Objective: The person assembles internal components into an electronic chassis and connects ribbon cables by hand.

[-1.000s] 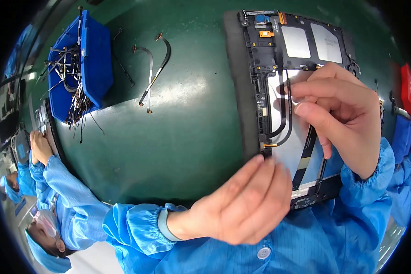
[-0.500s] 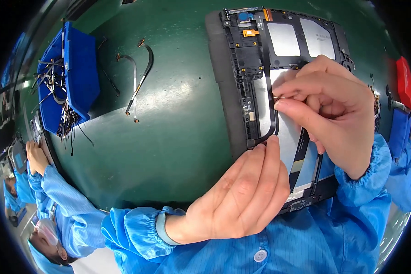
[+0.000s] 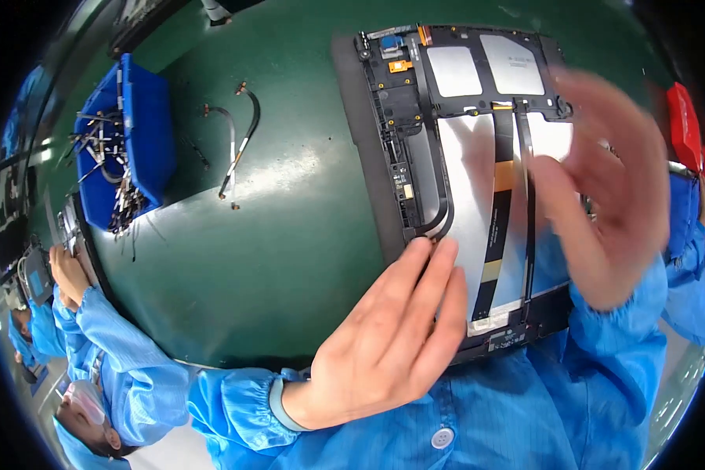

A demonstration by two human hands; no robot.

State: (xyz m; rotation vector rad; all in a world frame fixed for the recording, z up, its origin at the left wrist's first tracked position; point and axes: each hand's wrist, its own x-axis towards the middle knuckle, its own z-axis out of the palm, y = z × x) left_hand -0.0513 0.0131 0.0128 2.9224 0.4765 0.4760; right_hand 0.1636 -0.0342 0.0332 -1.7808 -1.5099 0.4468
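Observation:
An opened tablet-like device (image 3: 517,102) lies on a dark grey pad (image 3: 364,141), its black frame and silvery inner plate showing. A thin black flat cable (image 3: 441,172) runs down its left part and bends near the lower end. At that bend, my left hand (image 3: 388,333) rests with its fingers stretched out, the fingertips on or beside the cable. My right hand (image 3: 611,188) is raised over the device's right side, smeared by motion. Its thumb looks apart from the fingers, but whether it holds anything is unclear. A wider black flex cable (image 3: 497,223) crosses the silvery plate.
A blue bin (image 3: 149,133) full of thin cables stands at the left of the green table (image 3: 290,274). Two loose flex cables (image 3: 247,141) lie between bin and device. Red (image 3: 685,129) and blue bins are at the far right. A co-worker's hand (image 3: 69,270) is at left.
My right hand has let go of the cable area and moved right and up, uncovering the plate and flex cables. My left fingers stay by the cable's bend. The view has shifted slightly.

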